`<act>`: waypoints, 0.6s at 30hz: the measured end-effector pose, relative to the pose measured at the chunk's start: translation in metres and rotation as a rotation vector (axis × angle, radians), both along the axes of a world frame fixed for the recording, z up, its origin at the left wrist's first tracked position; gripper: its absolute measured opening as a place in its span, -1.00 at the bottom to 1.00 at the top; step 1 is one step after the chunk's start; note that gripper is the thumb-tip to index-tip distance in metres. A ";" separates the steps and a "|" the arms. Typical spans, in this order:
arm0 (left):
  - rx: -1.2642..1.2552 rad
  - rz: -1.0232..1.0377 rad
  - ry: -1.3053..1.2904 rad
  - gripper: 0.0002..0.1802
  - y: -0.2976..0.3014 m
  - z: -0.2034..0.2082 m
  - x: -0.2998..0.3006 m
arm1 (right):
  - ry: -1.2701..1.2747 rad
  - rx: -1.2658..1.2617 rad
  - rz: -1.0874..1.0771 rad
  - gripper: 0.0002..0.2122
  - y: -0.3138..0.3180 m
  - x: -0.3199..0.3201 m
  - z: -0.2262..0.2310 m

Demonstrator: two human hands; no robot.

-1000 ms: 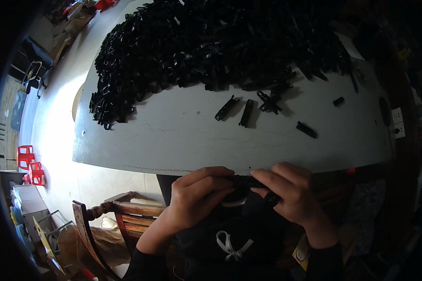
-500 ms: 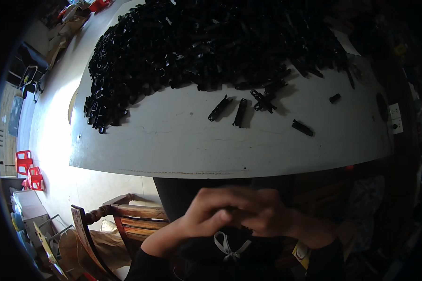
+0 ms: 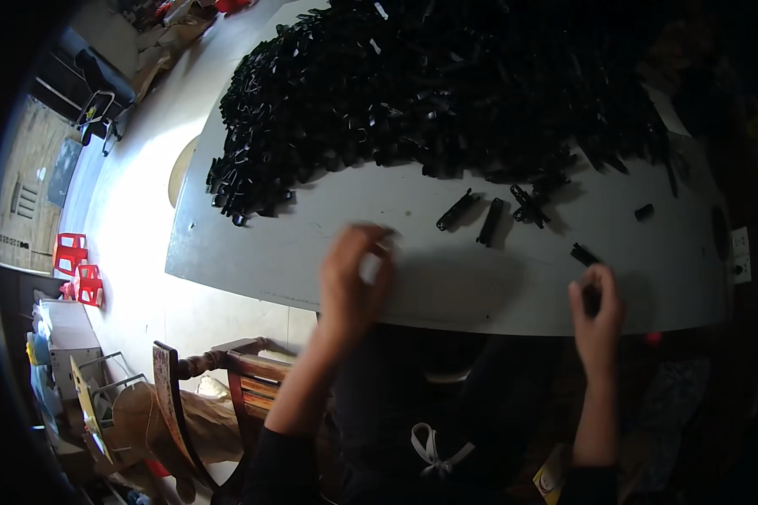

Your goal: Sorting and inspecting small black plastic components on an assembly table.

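A big heap of small black plastic parts (image 3: pixel 446 93) covers the far half of the grey table (image 3: pixel 295 244). A few loose black parts lie in front of it: two elongated parts (image 3: pixel 456 210) (image 3: pixel 490 221), a tangled clump (image 3: pixel 531 206) and a short part (image 3: pixel 583 252). My left hand (image 3: pixel 354 282) is blurred above the table's near edge with its fingers curled; whether it holds anything is unclear. My right hand (image 3: pixel 596 311) is at the near edge further right, fingers pinched on a small black part (image 3: pixel 592 298), just below the short part.
Another loose black part (image 3: pixel 643 212) lies toward the table's right end, near a white wall socket (image 3: pixel 739 257). A wooden chair (image 3: pixel 227 379) stands at my lower left. Red stools (image 3: pixel 77 265) and clutter sit on the bright floor at far left.
My hands were together below the table's near edge. They have come apart and risen: the left one to the table left of centre, the right one out to the right.
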State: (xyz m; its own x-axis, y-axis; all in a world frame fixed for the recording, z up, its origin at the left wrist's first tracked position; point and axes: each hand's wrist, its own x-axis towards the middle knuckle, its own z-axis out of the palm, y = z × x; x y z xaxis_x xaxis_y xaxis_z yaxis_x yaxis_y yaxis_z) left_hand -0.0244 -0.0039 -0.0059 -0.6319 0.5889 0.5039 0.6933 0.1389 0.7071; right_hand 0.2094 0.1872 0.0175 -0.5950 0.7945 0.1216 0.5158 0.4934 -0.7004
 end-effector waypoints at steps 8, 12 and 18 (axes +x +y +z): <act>-0.484 0.409 0.259 -0.86 0.018 -0.008 -0.105 | -0.568 0.074 -0.037 -0.83 0.017 -0.025 -0.001; -0.416 0.386 0.395 -0.91 0.016 -0.009 -0.100 | -0.299 0.322 0.086 -0.84 0.013 -0.007 -0.023; -0.055 -0.127 -0.209 -0.79 -0.003 0.009 -0.014 | -0.036 0.145 0.310 -0.70 -0.025 -0.007 0.006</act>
